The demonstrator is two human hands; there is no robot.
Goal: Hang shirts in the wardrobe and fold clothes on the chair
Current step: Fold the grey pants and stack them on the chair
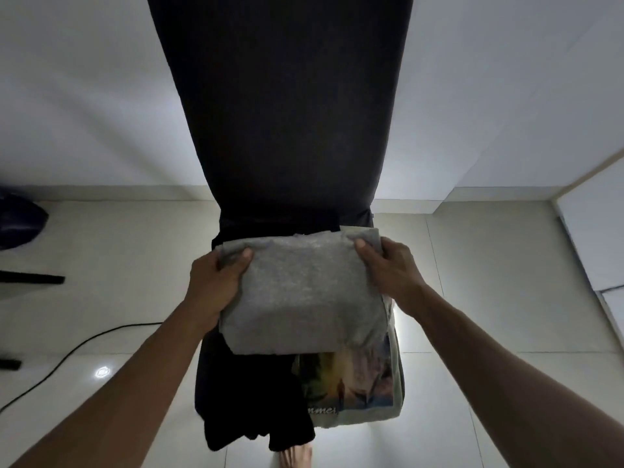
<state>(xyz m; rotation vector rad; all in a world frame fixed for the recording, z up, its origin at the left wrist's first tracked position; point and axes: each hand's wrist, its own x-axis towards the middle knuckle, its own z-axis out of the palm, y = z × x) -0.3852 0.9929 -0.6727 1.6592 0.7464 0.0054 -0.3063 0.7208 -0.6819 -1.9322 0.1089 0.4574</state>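
Pale floor tiles (506, 282) and a plain white wall (84, 96) frame the single head view, with a tall dark chair (280, 113) standing square in the middle and a black cable (84, 342) trailing over the tiles at the left. On the chair seat lies a folded grey garment (304, 292), squared off into a neat rectangle. Under and in front of it, at the right side of the seat, a printed shirt (354, 383) lies flat with its picture showing, and at the left a black garment (256, 400) slumps loose over the seat's front edge.

Judging from how things lie, the folding is partly done: the grey piece looks finished or nearly so, the printed shirt appears laid flat but I cannot tell whether it is folded, and the black one seems not yet folded. No wardrobe or hanger shows from this angle, so how the hanging stands cannot be told.

The left hand (212, 285) grips the grey garment's left edge, thumb curled over the top and fingers tucked beneath. The right hand (391, 268) holds the right far corner the same way, thumb pressed on top, fingers hidden underneath. Whether they are setting the bundle down or lifting it cannot be told
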